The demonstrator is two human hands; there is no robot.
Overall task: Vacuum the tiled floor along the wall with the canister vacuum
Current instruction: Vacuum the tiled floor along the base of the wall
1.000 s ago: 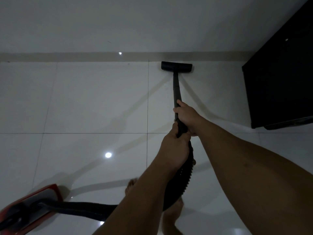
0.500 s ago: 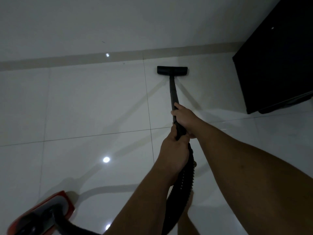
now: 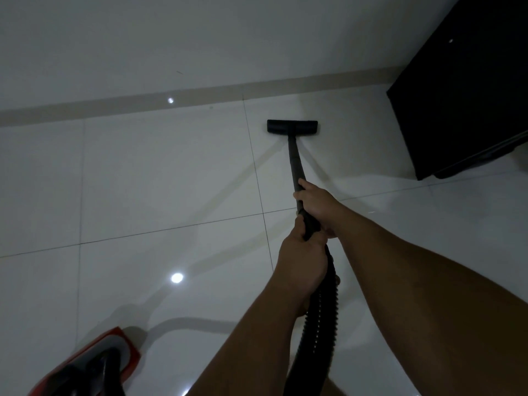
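Both hands (image 3: 310,224) clenched on wand (image 3: 295,164); I've drawn nozzle (image 3: 292,126) back off baseboard (image 3: 200,95), stroke returning, wall strip unfinished.

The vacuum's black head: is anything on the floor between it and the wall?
Nothing visible. Bare tile lies between the floor head and the baseboard. The dark cabinet stands off to the right, not in that path. Both hands hold the wand.

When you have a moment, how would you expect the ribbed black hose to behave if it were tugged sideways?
The hose is corrugated and already curves below the left hand, so it would probably flex rather than push stiffly. It likely weighs little. A hard tug might drag the red canister across the glossy tiled floor.
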